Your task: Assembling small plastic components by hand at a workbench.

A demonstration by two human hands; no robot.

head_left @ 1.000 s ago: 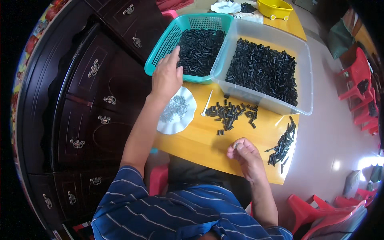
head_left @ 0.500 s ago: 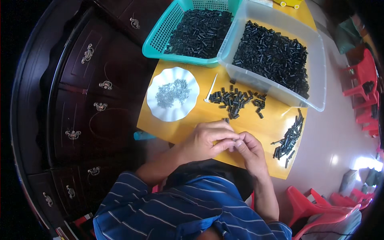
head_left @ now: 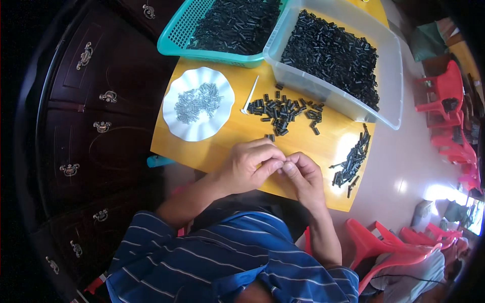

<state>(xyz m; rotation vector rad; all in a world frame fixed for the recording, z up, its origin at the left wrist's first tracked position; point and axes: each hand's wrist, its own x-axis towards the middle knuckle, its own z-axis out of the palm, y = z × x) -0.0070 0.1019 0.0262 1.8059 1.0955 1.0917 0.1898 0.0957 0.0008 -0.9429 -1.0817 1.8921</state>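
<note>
My left hand (head_left: pixel 251 167) and my right hand (head_left: pixel 304 178) meet over the near edge of the yellow table, thumbs and fingertips pinched together. Whatever they hold between them is too small and covered to make out. Just beyond my fingers lies a loose pile of short black tubes (head_left: pixel 281 115). A white wavy-rimmed plate (head_left: pixel 177 128) to the left holds many small silvery metal pieces (head_left: pixel 198 102). Between plate and pile rests a thin white tapered stick (head_left: pixel 250 95) with a wider end. Longer black pieces (head_left: pixel 350 159) are heaped by the table's right edge.
At the back of the table (head_left: pixel 227 151) stand a green perforated basket (head_left: pixel 174 31) and a translucent plastic bin (head_left: pixel 323 83), both full of black pieces. A dark wooden cabinet (head_left: pixel 60 131) with metal handles is on the left. Red plastic chairs (head_left: pixel 364 242) stand on the right.
The view has shifted, so the table and its contents sit farther up and left in the picture. My hands stay pinched together, with the fingertips slightly closer over the small thing.
</note>
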